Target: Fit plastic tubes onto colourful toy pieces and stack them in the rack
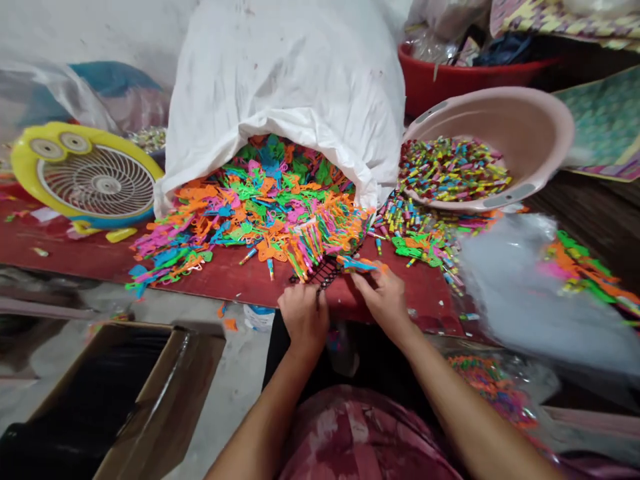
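My left hand (304,312) is closed on the near end of a black ladder-like strip (327,272) at the table's front edge. Between the thumb and fingers of my right hand (384,295) is a small blue plastic piece (356,264), its tip close to the strip. Some orange shows beside it at the fingertips. Just beyond the strip lies a row of orange, pink and green plastic pieces (320,237). Behind them, a heap of bright plastic pieces (270,193), some butterfly-shaped, spills from the mouth of a large white sack (290,60).
A pink basin (537,127) holds small coloured tubes (450,170), several spilled in front. The yellow fan (97,177) stands left on the red table (225,277). Clear plastic bags (530,287) lie right. Below left, a cardboard box (165,393) contains black material. A red tub (450,77) is behind.
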### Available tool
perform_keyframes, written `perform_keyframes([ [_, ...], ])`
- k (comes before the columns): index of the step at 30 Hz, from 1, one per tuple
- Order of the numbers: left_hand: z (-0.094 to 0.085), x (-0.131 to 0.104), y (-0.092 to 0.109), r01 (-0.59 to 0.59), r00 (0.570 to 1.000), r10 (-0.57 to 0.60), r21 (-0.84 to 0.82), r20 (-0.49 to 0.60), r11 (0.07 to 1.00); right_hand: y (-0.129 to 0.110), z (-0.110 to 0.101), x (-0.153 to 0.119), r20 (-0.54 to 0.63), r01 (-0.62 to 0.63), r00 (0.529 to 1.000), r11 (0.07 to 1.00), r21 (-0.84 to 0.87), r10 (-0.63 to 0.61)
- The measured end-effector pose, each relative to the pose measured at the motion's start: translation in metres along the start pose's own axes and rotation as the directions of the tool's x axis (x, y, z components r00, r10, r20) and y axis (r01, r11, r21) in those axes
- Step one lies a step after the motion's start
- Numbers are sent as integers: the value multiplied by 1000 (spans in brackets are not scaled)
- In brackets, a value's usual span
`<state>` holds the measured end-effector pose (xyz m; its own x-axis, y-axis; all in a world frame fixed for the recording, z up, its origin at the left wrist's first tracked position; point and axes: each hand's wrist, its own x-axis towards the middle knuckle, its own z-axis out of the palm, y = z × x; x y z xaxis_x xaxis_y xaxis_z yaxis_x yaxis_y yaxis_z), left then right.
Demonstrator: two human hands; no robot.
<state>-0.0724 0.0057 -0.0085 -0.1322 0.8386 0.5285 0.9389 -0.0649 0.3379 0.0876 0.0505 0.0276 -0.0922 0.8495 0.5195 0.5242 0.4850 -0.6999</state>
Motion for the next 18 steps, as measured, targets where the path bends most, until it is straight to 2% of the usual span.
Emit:
perform_keyframes([
  [3, -1, -14, 15, -35, 999, 34, -62, -8, 997, -1, -11, -6, 40, 27, 999, 999, -19, -26],
  [6, 0, -21, 23, -38, 999, 36, -105, -18, 994, 1, -14, -10, 51, 79, 996, 985, -151, -72],
  [10, 1, -23, 22, -41, 998, 36, -119, -43, 992, 3, -9, -10, 34, 112, 994, 963, -246, -107],
  [15, 2, -23, 20, -42, 998, 33, -147, -60, 988, 3, 0, -7, 66, 205, 979, 928, -310, -194],
  [18, 1, -24, 19, -46, 998, 38, -159, -51, 986, 5, 4, -7, 57, 165, 986, 932, -322, -155],
])
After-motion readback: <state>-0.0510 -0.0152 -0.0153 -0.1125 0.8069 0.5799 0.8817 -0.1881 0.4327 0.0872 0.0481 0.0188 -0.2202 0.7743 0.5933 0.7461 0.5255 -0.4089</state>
